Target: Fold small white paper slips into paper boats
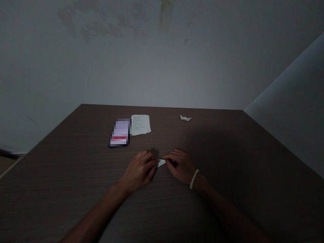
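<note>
Both of my hands rest close together on the dark brown table (76,189), with a small folded piece of white paper (161,162) between them. My left hand (140,170) has its fingers curled onto the paper's left end. My right hand (180,165), a white bead bracelet (194,179) on its wrist, pinches the right end. Most of the paper is hidden under the fingers.
Farther back lie a phone (120,132) with a lit screen and, right of it, a stack of white paper sheets (140,124). A small folded white paper shape (185,117) sits near the table's far edge. A grey wall stands behind, and the room is dim.
</note>
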{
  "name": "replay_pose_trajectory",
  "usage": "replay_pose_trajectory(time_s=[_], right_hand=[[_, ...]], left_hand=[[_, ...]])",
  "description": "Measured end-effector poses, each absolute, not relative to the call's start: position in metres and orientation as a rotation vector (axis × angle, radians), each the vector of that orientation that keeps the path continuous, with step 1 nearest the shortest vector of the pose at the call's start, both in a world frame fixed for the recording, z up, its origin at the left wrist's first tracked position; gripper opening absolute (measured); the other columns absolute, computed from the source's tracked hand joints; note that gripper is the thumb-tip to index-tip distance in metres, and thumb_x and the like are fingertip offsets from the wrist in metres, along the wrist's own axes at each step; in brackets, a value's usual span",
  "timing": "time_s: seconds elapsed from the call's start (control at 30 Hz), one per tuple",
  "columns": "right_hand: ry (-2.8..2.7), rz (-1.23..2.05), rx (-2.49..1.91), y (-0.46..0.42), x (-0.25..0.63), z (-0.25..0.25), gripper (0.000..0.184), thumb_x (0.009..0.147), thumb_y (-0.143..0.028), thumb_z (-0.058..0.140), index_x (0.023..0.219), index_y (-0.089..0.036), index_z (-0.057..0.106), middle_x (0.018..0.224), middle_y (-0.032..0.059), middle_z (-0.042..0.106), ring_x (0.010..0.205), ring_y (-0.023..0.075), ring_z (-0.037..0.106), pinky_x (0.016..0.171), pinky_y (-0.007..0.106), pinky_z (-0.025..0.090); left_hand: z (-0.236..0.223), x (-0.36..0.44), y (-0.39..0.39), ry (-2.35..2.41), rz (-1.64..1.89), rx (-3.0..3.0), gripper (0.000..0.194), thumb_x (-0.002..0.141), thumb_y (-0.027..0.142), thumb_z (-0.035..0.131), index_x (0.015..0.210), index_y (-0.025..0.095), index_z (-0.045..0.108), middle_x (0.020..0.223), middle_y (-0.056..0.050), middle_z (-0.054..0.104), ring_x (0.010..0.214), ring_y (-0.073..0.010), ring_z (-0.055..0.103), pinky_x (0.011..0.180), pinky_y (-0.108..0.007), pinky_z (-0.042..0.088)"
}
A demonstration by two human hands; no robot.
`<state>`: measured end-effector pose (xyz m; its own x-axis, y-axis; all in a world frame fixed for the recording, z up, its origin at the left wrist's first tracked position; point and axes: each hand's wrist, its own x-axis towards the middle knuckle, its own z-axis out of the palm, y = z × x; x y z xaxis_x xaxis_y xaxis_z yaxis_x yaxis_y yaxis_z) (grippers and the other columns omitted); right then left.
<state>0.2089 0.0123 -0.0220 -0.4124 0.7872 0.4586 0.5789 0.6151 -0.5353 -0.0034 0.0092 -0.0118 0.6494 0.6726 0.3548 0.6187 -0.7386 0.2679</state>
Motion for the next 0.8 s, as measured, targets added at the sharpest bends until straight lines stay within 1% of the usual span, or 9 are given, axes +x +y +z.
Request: replay_pose_trajectory(time_s=[0.13,0.23,0.33,0.47,0.57,0.63,0.7,0.8], right_hand=[[-2.112,0.365,-1.076,0.0131,0.2065,-0.0230,0.017,0.084,-0.011,0.056,0.092,-0.020,0.067,0.081,0.0013,0.071,0.072,0.0150,0.061,0.076,0.030,0.046],[-2.098,0.338,-1.095,0.0140,0.2048,-0.0252,0.016,0.083,-0.012,0.057,0.091,-0.021,0.068,0.081,0.0012,0.072,0.070,0.0145,0.062,0.076,0.030,0.047],[-2.075,0.285,-1.122,0.0144,0.2041,-0.0276,0.015,0.082,-0.013,0.058,0.090,-0.022,0.068,0.082,0.0012,0.073,0.070,0.0146,0.062,0.076,0.031,0.047],[-2.019,0.155,-1.169,0.0135,0.2046,-0.0282,0.015,0.081,-0.013,0.059,0.090,-0.022,0.069,0.083,0.0021,0.073,0.072,0.0168,0.062,0.075,0.032,0.047],[-1.998,0.043,-1.196,0.0124,0.2049,-0.0270,0.015,0.081,-0.012,0.059,0.089,-0.021,0.069,0.077,0.0026,0.073,0.071,0.0179,0.061,0.073,0.032,0.047],[-1.987,-0.007,-1.201,0.0118,0.2047,-0.0260,0.014,0.081,-0.013,0.060,0.088,-0.021,0.069,0.075,0.0028,0.073,0.070,0.0183,0.061,0.072,0.033,0.046],[-1.969,-0.021,-1.201,0.0113,0.2045,-0.0251,0.013,0.082,-0.014,0.060,0.087,-0.021,0.069,0.075,0.0026,0.073,0.068,0.0182,0.060,0.071,0.033,0.046],[-1.943,0.002,-1.198,0.0109,0.2045,-0.0243,0.012,0.082,-0.015,0.060,0.088,-0.021,0.069,0.075,0.0021,0.073,0.067,0.0176,0.061,0.071,0.033,0.046]], left_hand=[[-0.0116,-0.0035,0.0094,1.058,0.685,2.718,0.022,0.092,0.019,0.047,0.101,0.020,0.067,0.094,-0.008,0.060,0.086,-0.0212,0.050,0.075,-0.036,0.043],[-0.0129,-0.0046,0.0107,1.033,0.714,2.679,0.025,0.092,0.018,0.048,0.110,0.020,0.065,0.097,-0.008,0.061,0.089,-0.0215,0.051,0.077,-0.037,0.044],[-0.0157,-0.0055,0.0119,1.029,0.776,2.644,0.031,0.091,0.020,0.049,0.121,0.021,0.060,0.102,-0.008,0.062,0.093,-0.0219,0.053,0.080,-0.038,0.045],[-0.0171,-0.0054,0.0118,1.097,0.856,2.625,0.036,0.090,0.024,0.053,0.125,0.019,0.057,0.106,-0.010,0.063,0.095,-0.0234,0.054,0.082,-0.040,0.046],[-0.0142,-0.0051,0.0116,1.178,0.862,2.591,0.034,0.089,0.031,0.055,0.120,0.017,0.060,0.101,-0.009,0.064,0.091,-0.0234,0.055,0.079,-0.040,0.046],[-0.0121,-0.0053,0.0124,1.222,0.852,2.549,0.029,0.090,0.033,0.053,0.112,0.017,0.063,0.095,-0.009,0.065,0.086,-0.0227,0.055,0.076,-0.039,0.046],[-0.0111,-0.0060,0.0139,1.243,0.848,2.510,0.025,0.092,0.032,0.050,0.103,0.016,0.066,0.090,-0.007,0.066,0.083,-0.0218,0.055,0.075,-0.038,0.046],[-0.0117,-0.0072,0.0164,1.262,0.857,2.474,0.023,0.093,0.030,0.048,0.092,0.017,0.068,0.085,-0.006,0.067,0.081,-0.0205,0.055,0.075,-0.037,0.045]])
